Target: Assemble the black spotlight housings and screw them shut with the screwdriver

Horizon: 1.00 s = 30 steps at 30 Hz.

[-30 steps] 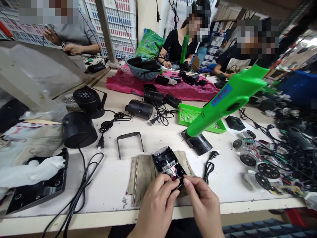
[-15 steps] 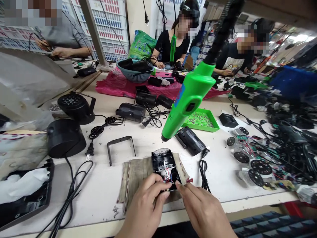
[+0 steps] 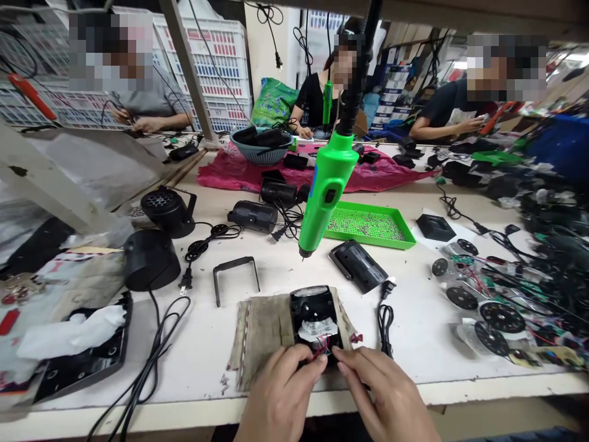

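An opened black lamp housing [image 3: 315, 312] lies on a folded grey-brown cloth [image 3: 267, 331] near the table's front edge. Inside it sit a clear plastic part [image 3: 317, 329] and thin red and blue wires [image 3: 323, 345]. My left hand [image 3: 283, 390] is closed, thumb and forefinger pinching at the wires by the housing's near end. My right hand [image 3: 384, 390] is closed at the near right corner, fingertips against the housing edge; what lies between them is partly hidden. A green electric screwdriver [image 3: 324, 196] hangs point down above the housing, touched by neither hand.
Behind the screwdriver stands a green tray [image 3: 368, 226] of small screws. A black bracket [image 3: 237, 264], black lamp bodies [image 3: 151, 261] and cords are on the left. A black shell [image 3: 359, 265] and wired disc assemblies [image 3: 499, 316] are on the right. Several co-workers sit opposite.
The view has shifted, so the table things appear lower and farther right. The screwdriver hangs more upright. The clear part now shows in the housing's middle; both hands stay at its near end.
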Each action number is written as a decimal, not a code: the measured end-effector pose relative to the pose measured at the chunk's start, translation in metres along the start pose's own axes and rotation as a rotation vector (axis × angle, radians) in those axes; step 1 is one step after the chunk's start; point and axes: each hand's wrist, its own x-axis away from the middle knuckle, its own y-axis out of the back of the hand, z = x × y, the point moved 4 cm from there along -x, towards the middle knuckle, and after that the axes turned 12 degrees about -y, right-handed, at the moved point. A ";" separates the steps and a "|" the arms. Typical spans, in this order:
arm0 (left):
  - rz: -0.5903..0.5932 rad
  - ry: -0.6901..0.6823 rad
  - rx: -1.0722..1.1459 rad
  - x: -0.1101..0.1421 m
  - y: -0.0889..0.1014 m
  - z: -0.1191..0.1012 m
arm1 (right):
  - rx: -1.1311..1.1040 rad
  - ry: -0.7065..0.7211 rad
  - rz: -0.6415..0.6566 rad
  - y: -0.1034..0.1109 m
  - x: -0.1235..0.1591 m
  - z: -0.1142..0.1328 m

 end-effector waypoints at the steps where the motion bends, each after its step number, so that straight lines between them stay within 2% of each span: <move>1: 0.000 0.002 -0.007 -0.001 0.000 0.000 | -0.004 0.006 -0.021 -0.002 0.001 0.000; 5: -0.004 0.006 -0.020 -0.002 -0.001 0.001 | -0.029 0.015 -0.043 -0.008 0.006 -0.005; 10: -0.024 0.059 0.021 -0.002 0.000 0.003 | -0.066 -0.021 0.034 -0.008 0.006 -0.011; 12: -0.025 0.107 0.068 -0.003 0.001 0.005 | -0.131 -0.079 0.060 -0.002 -0.002 -0.013; 15: -0.022 0.169 0.129 -0.005 0.001 0.008 | -0.140 -0.108 0.020 0.009 -0.025 -0.016; 17: -0.022 0.176 0.145 -0.005 0.001 0.009 | -0.048 -0.069 -0.014 0.013 -0.042 -0.016; 21: -0.018 0.174 0.158 -0.004 0.001 0.009 | 0.115 0.041 0.061 0.006 -0.065 -0.015; 24: -0.022 0.163 0.159 -0.005 0.001 0.009 | 0.140 0.112 0.107 0.000 -0.069 -0.013; 30: -0.011 0.166 0.166 -0.004 0.000 0.009 | 0.134 0.160 0.071 -0.003 -0.069 -0.009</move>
